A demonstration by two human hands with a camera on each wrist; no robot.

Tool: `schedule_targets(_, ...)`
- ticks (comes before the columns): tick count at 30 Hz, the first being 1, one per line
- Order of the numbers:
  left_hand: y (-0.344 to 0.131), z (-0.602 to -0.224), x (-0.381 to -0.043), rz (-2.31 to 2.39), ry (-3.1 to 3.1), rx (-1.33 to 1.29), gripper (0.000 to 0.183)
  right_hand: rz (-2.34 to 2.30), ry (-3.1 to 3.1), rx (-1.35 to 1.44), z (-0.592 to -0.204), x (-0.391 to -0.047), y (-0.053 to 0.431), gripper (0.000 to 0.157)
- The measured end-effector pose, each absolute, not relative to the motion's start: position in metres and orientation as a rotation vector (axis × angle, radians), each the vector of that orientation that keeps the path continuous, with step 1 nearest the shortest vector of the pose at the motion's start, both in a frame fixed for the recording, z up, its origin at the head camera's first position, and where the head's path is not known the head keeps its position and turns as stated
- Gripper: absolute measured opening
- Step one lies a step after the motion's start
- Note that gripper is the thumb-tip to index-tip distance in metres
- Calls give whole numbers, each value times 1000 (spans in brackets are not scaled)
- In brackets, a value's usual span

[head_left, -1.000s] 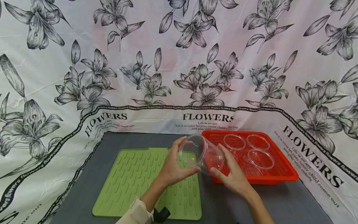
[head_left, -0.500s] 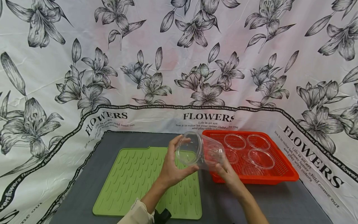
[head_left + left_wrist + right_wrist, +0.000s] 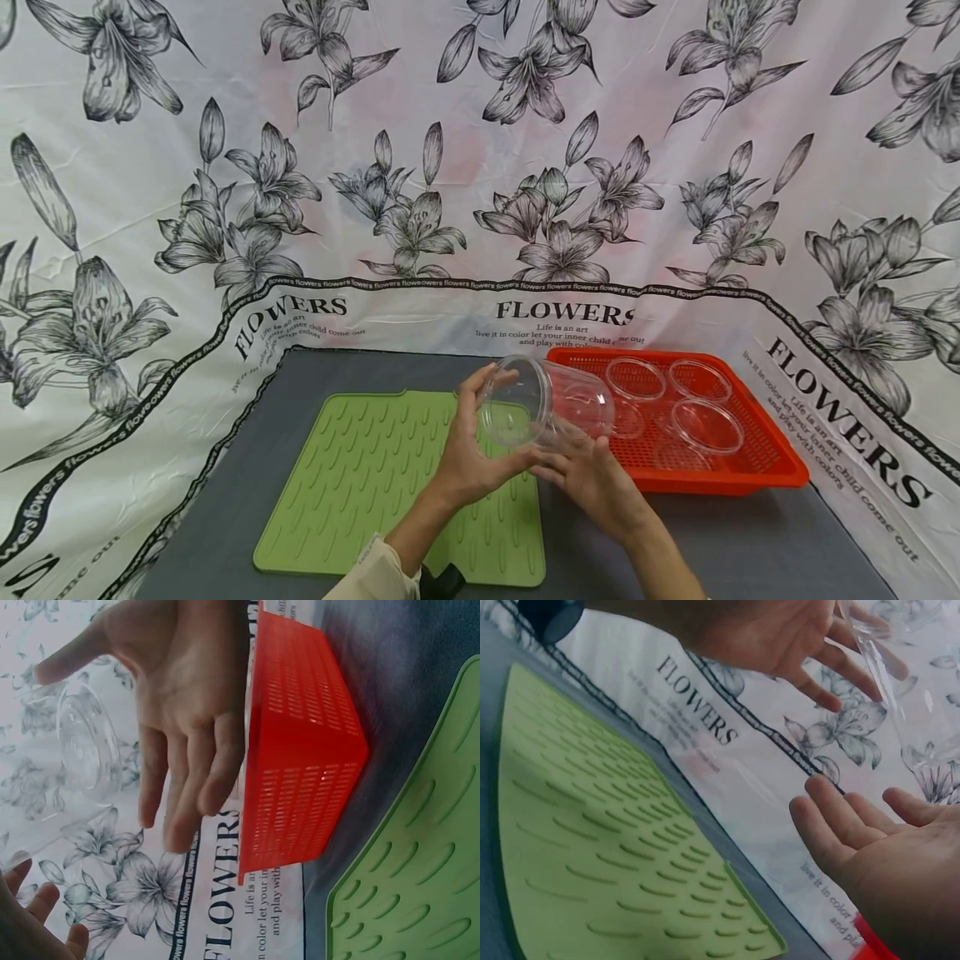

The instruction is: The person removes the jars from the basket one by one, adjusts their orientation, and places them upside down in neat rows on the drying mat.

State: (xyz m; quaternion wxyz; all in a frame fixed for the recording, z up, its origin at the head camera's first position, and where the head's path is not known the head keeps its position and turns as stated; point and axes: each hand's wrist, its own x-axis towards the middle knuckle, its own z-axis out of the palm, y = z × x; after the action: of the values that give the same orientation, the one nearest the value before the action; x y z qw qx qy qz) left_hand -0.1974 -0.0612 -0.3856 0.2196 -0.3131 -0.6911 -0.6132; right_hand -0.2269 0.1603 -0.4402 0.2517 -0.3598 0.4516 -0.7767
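Clear cup (image 3: 551, 400) was held sideways by the red basket (image 3: 780, 468)

The cup was up in the air, nearly on its side, overlapping the basket's left end in the head view. The left hand (image 3: 474, 462) held it near the wider rim, thumb and fingers spread to the cup's breadth. The right hand (image 3: 596, 479) lay beneath, fingers extended, gripping nothing; whether it touched the cup could not be told. Thin-looking walls probably called for a light hold, with the right hand ready to steady the narrower end.
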Motion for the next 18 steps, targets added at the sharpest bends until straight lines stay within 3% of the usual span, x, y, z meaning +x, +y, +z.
schedule_targets(9,-58,-415,-216,-1674,-1896,-883,100,-2153,1016,-980,-444,-226,152,76)
schedule_targets(18,-58,-420,-215,-1705,-1860,-898,103,-2232,924,-952,-445,-224,145,77)
